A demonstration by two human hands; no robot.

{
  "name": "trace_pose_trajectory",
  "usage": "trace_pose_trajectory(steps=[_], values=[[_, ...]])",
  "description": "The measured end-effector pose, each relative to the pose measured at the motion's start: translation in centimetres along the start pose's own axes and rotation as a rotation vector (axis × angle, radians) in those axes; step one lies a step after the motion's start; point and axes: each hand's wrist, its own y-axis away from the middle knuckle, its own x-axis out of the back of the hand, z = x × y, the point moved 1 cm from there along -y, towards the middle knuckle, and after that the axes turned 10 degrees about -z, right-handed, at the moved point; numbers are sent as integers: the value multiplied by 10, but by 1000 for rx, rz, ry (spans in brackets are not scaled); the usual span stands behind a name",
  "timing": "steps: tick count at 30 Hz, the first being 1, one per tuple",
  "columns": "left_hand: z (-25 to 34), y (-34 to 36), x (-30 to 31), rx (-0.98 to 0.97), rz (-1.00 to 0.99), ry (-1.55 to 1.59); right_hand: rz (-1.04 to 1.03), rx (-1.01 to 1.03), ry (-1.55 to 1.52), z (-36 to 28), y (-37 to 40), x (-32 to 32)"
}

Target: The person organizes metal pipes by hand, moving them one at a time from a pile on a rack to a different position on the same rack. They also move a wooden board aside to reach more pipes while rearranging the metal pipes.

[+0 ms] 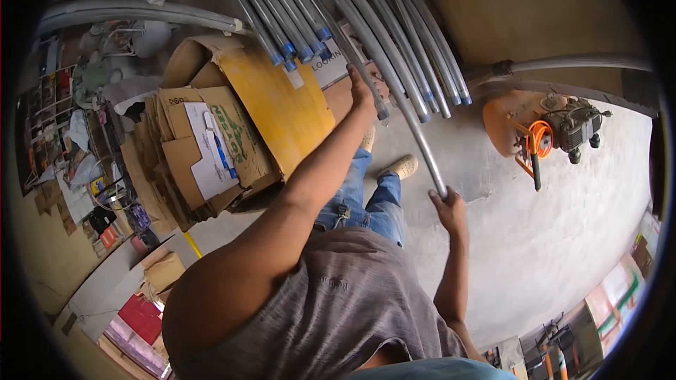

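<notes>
Long grey metal pipes point(366, 21), several with blue end caps, hang over the floor at the top middle. My right hand point(449, 210) is closed around the lower end of one pipe point(426, 148), which sticks out further than the rest. My left hand point(361, 91) is raised at a shorter pipe end point(374, 97) in the bundle; its thumb side faces up and its fingers are partly hidden behind the pipe, seemingly wrapped around it.
Folded cardboard point(176, 148) and a yellow board point(278, 98) stand at the left. An orange compressor point(508, 123) with a coiled hose sits on the floor point(549, 239) at the right. Cluttered shelves point(84, 141) line the far left.
</notes>
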Motion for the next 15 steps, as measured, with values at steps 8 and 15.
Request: trace_pose_trajectory(steps=[8, 15], values=[[-33, -109, -134, -192, 1015, -215, 178, 132, 63, 7, -7, 39], [-19, -78, -187, -216, 750, -179, -89, 194, 42, 48, -52, -71]])
